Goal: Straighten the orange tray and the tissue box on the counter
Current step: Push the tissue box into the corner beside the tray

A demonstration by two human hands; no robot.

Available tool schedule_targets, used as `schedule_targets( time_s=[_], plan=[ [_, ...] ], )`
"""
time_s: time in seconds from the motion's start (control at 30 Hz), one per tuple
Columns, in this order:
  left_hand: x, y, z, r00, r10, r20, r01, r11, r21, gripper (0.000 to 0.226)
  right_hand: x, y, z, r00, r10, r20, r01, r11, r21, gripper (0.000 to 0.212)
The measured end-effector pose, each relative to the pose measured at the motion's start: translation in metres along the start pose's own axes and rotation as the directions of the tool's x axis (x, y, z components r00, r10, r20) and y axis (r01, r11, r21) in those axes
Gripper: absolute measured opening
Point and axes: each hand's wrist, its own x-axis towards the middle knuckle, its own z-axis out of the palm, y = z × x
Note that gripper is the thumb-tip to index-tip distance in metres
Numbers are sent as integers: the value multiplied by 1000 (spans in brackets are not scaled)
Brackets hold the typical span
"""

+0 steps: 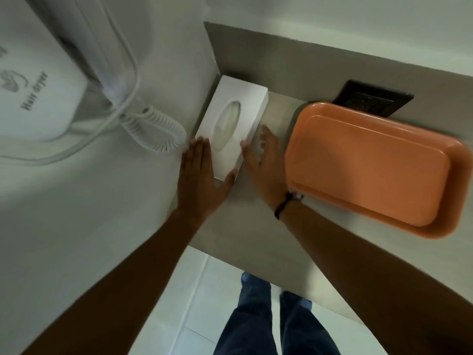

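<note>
A white tissue box [231, 124] with an oval slot lies on the grey counter [245, 226], in the corner by the left wall. My left hand [202, 180] rests flat along the box's left side, its thumb on the near end. My right hand [266, 165] presses its fingertips against the right side of the box. Both hands touch the box from either side. The orange tray [371, 170] lies empty on the counter to the right, at a slight angle, touching my right wrist.
A white wall-mounted hair dryer [33, 98] with a coiled cord [158, 129] hangs on the left wall close to the box. A black wall socket [371, 101] sits behind the tray. The counter's front edge runs diagonally below my arms.
</note>
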Motion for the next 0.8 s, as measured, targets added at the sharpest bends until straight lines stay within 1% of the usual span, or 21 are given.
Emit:
schedule_targets(
  time_s=[0.03,0.07,0.1,0.17,0.27,0.33,0.43,0.53,0.63,0.77,0.8],
  plan=[
    [-4,0,1,1000,-7,12,7,1000,-11,97,22,-13,5,995,95,-20,-93,994,58,61],
    [-7,1,2,1000,-20,20,20,999,-31,96,39,-21,8,983,186,8,-186,979,86,57],
    [-8,1,4,999,-35,18,36,998,-55,96,53,-25,10,966,253,51,-257,964,75,52],
    [-7,4,6,997,-67,37,70,993,-95,96,65,-22,13,944,315,103,-318,948,19,43],
    [-4,4,8,997,-74,34,78,990,-118,96,67,-23,12,941,322,102,-329,942,70,41],
    [1,2,9,998,-64,5,65,990,-128,95,71,-26,11,940,324,106,-335,935,118,46],
    [10,-2,10,998,-60,22,63,988,-144,96,80,-28,15,937,326,126,-344,926,157,53],
    [17,-3,9,993,-83,81,97,979,-180,98,88,-31,17,936,325,135,-342,930,135,46],
    [20,-5,14,991,-85,100,105,971,-215,100,94,-28,21,940,315,129,-329,938,108,38],
    [21,-4,12,990,-68,121,97,963,-250,101,96,-28,21,944,289,156,-307,945,109,42],
    [23,0,7,988,-75,135,106,965,-240,101,91,-27,19,947,283,155,-299,949,96,39]
  ],
)
